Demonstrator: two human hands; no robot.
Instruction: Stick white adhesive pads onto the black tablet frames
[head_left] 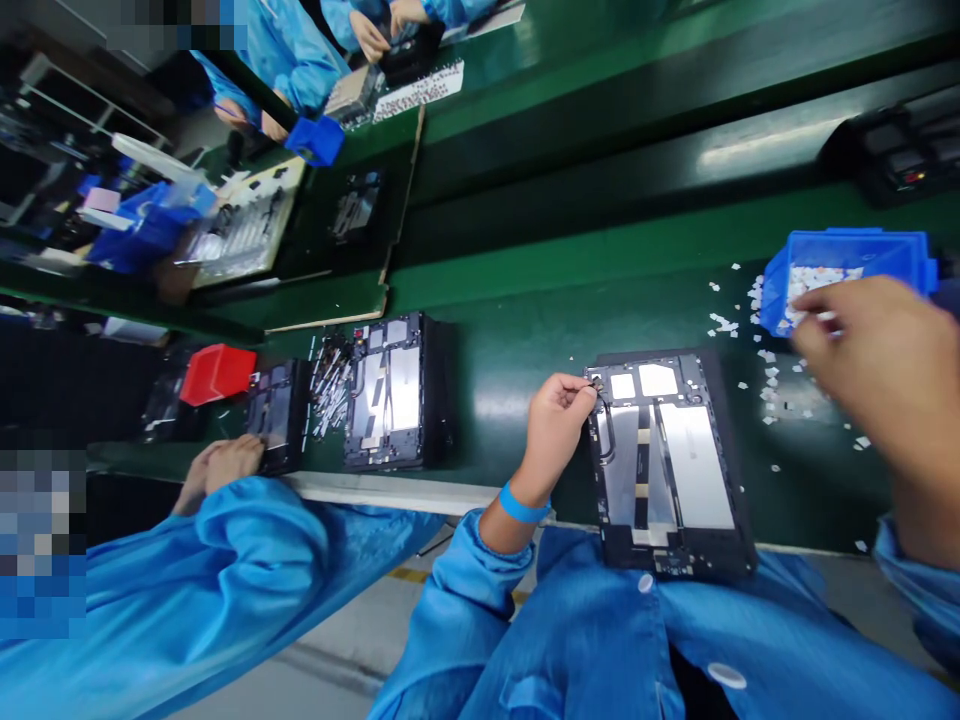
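An opened tablet [705, 465], its silver inner plates and dark ribbon cables exposed, lies in front of me and overhangs the bench's near edge. My left hand [556, 425], with a blue band at the wrist, is closed in a pinch at its upper left corner. A small dark part shows by those fingertips, too small to name. Over the near side of a blue bin [892, 255] hangs my right hand [885, 365], thumb and fingers drawn together. Whatever it may hold is hidden. Many small white pieces [825, 278] fill the bin.
Loose white bits [772, 380] are scattered around the bin on the green bench [510, 330]. Left of me stands a stack of opened tablets [386, 400] beside a pile of thin strips [330, 385]. A co-worker's hands [225, 465] touch another tablet near a red bin [217, 373].
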